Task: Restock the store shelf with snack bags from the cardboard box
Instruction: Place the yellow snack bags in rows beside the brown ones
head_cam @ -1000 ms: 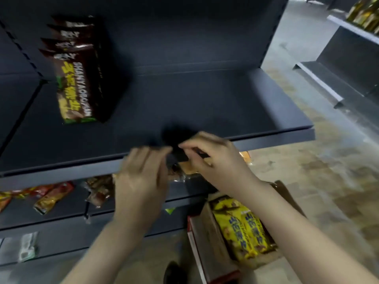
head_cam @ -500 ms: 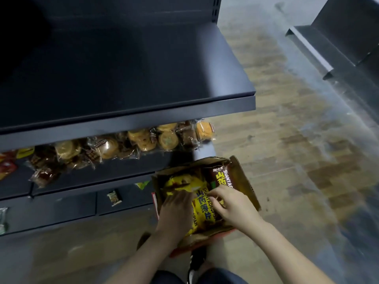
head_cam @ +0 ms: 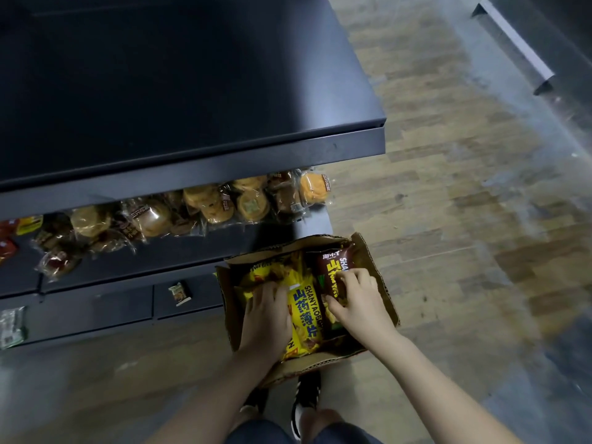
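Right hand (head_cam: 355,302) grip: fingers curled on the brown snack bag (head_cam: 336,267), pinching its lower edge. Left hand (head_cam: 267,318) grip: fingers down among the yellow snack bags (head_cam: 304,318); closed or not, cannot tell. Both bags sit in the cardboard box (head_cam: 374,270) on the floor (head_cam: 448,187), brown at 1 o'clock of the yellow. Dark shelf (head_cam: 192,91) at 11 o'clock, bare top. Wrapped pastries (head_cam: 224,203) on the lower shelf beneath it. Shoes (head_cam: 307,398) at 6 o'clock of the box.
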`<state>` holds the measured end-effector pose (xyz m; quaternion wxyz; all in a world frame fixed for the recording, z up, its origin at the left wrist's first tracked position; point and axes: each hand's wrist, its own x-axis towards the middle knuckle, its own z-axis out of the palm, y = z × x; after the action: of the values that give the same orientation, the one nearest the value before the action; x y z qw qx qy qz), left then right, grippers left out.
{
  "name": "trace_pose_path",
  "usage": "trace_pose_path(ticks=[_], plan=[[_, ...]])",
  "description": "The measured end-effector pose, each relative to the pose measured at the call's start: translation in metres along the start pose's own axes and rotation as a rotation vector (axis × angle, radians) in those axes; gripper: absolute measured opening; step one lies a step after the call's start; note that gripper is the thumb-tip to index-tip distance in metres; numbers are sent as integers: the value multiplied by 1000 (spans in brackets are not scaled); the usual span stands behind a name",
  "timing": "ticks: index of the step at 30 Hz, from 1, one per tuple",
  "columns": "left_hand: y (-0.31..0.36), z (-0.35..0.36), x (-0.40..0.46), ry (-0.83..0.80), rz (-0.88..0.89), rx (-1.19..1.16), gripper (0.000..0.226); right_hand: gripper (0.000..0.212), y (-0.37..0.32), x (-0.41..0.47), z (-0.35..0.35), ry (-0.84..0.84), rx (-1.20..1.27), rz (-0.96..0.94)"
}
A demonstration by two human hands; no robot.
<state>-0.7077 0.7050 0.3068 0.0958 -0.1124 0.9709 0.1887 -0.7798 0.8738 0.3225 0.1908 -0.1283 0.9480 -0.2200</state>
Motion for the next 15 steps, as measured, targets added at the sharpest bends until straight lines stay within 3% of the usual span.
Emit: trace_pose_path(ticks=[7, 12, 15], plan=[[-1, 0, 23, -59, -159, 125, 60, 80, -17, 9, 20, -10, -98, 235], [-6, -3, 26, -78, -128, 79, 59, 86, -20, 15, 27, 2, -224, 298], [-7, -4, 23, 5, -53, -26, 47, 83, -23, 10, 21, 61, -205, 315]])
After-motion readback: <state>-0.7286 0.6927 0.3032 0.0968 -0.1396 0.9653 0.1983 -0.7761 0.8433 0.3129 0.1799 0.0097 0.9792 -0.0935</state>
